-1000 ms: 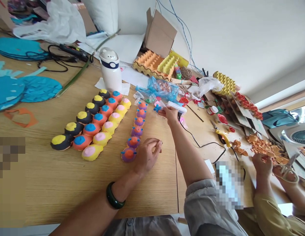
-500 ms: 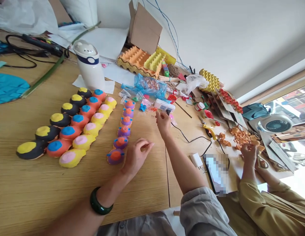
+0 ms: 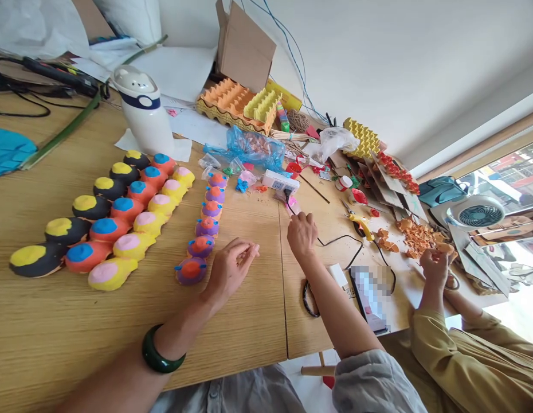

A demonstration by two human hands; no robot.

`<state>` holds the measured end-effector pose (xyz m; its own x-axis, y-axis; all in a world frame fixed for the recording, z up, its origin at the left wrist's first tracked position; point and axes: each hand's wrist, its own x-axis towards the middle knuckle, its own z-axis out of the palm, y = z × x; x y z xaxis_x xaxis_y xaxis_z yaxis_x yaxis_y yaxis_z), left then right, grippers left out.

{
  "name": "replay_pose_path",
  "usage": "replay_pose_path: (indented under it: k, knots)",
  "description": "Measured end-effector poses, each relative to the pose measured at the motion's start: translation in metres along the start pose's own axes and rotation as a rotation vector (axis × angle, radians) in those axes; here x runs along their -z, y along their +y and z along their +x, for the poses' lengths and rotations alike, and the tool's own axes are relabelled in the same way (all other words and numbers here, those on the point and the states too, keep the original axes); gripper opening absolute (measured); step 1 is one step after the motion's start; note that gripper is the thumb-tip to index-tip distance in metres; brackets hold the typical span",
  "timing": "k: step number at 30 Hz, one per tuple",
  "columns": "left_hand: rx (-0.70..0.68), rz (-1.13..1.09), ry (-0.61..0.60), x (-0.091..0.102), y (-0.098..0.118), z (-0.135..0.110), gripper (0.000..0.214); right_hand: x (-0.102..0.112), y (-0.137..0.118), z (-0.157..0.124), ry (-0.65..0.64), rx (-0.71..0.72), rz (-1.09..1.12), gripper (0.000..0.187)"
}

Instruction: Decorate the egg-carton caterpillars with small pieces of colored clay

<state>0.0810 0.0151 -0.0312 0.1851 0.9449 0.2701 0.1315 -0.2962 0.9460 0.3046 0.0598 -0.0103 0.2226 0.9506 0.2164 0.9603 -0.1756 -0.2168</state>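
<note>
Domes (image 3: 207,227), matte purple, beside left fingers (image 3: 239,246)

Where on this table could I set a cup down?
Bare table shows between the left hand and right hand, and between the yellow row and green bangle. It's crowded at the far side, around the power strip, blue bag and egg trays.

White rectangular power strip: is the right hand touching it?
No, the right hand is apart from the white rectangular power strip, with light-brown wooden tabletop visible between them.
</note>
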Motion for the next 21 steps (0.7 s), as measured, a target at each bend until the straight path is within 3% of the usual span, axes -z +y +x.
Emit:
replay_pose_path:
  k: [3, 12, 17, 21]
  knots:
    - [0.007, -0.019, 0.011, 0.0, -0.001, 0.0, 0.018, -0.001, 0.01, 0.006, -0.029, 0.08, -0.169, 0.033]
    - [-0.02, 0.044, -0.032, 0.001, -0.001, 0.001, 0.02, -0.003, 0.019, 0.031, -0.037, 0.254, -0.353, 0.029]
    - [-0.036, 0.037, -0.028, 0.0, 0.001, 0.0, 0.021, 0.006, 0.015, 0.037, 0.1, 0.158, -0.317, 0.032]
    - [-0.035, 0.038, -0.055, -0.001, 0.0, 0.0, 0.02, 0.02, 0.007, 0.047, 0.27, -0.022, 0.019, 0.016]
